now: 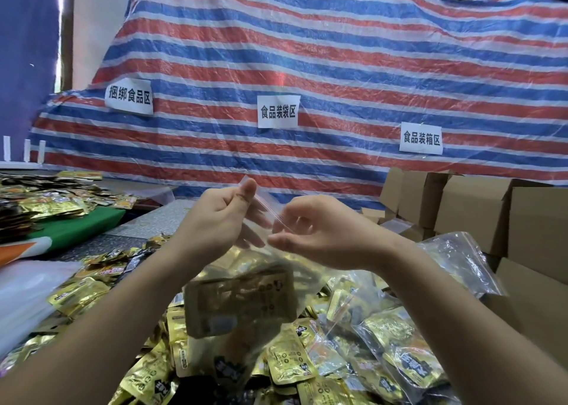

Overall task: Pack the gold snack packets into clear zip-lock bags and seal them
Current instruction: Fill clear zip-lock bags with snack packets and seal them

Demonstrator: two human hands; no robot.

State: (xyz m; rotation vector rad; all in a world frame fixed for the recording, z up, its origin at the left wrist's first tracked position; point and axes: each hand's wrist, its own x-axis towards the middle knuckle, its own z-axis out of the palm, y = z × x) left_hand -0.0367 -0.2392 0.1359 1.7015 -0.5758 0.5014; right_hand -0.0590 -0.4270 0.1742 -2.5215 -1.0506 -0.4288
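Loose gold foil snack packets (285, 364) heap below us while our left hand (219, 217) and right hand (310, 235) pinch the filled clear zip-lock bag's (242, 294) strip, which could stay partly unsealed if our fingers skip.

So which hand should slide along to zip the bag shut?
Probably the right hand: its fingertips already pinch the zip strip mid-way, while the left hand grips the zip-lock bag by its corner, anchoring it.

A clear zip-lock bag (246, 300) holding gold packets hangs above the heaped gold snack packets (289, 364).
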